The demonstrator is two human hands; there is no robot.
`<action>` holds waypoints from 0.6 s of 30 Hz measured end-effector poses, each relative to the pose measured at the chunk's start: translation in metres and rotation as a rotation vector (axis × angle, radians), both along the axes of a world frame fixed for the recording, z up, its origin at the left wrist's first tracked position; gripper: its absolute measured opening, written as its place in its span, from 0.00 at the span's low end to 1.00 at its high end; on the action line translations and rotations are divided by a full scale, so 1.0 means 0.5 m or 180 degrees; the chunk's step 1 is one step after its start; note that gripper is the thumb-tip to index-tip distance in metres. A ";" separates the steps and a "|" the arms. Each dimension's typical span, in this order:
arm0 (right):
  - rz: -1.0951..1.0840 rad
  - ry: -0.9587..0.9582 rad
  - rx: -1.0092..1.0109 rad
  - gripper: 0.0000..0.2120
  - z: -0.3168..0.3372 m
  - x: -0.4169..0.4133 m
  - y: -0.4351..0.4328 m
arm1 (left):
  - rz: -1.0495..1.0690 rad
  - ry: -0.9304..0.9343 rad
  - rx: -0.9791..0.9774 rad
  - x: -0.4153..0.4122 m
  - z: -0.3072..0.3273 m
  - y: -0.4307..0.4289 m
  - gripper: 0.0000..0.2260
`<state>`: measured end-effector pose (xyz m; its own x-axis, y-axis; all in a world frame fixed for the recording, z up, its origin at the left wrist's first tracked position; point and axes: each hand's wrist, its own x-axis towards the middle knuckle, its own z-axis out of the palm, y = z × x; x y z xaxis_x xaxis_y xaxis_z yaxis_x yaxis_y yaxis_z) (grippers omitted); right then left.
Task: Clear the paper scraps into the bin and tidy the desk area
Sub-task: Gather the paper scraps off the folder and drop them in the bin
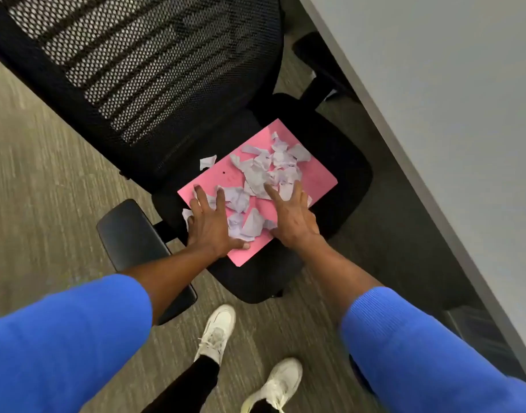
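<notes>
A pink sheet [318, 178] lies flat on the seat of a black office chair [348, 162]. Several torn pale lilac paper scraps [264, 171] are heaped on it, and one scrap [207, 162] lies just off its far left edge on the seat. My left hand [209, 223] rests palm down on the sheet's near left corner, fingers spread over a few scraps. Over the sheet's near right part, my right hand [291, 214] also lies flat with spread fingers among the scraps. Neither hand grips anything. No bin is in view.
The chair's mesh back [130, 64] fills the upper left, and its left armrest [136, 242] juts toward me. A grey desk top [452, 114] runs down the right side, overhanging the chair. Carpet floor and my white shoes [217, 332] are below.
</notes>
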<state>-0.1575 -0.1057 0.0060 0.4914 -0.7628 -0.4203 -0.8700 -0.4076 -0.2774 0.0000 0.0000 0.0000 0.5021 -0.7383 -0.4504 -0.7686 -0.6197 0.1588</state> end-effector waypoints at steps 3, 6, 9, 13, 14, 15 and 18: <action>0.0146 0.0105 0.0034 0.52 -0.016 0.009 -0.011 | -0.0025 0.0020 -0.0081 0.012 -0.022 -0.002 0.69; 0.0232 0.0142 -0.0133 0.47 -0.032 0.030 -0.025 | -0.0145 -0.0044 -0.0181 0.017 -0.041 -0.017 0.66; 0.0312 0.0132 -0.0311 0.42 -0.037 0.040 -0.030 | -0.0301 -0.0087 -0.0247 0.016 -0.050 -0.032 0.60; 0.0368 0.0066 -0.0389 0.34 -0.042 0.039 -0.027 | -0.0279 -0.0056 -0.0374 0.008 -0.054 -0.041 0.42; 0.0375 0.0030 -0.0404 0.31 -0.043 0.038 -0.026 | -0.0289 -0.0088 -0.0422 0.004 -0.052 -0.042 0.37; 0.0386 -0.0005 -0.0428 0.29 -0.044 0.036 -0.025 | -0.0311 -0.0102 -0.0482 0.001 -0.054 -0.043 0.33; 0.0335 -0.0151 -0.0502 0.22 -0.050 0.031 -0.023 | -0.0388 -0.0018 -0.0662 -0.005 -0.052 -0.048 0.24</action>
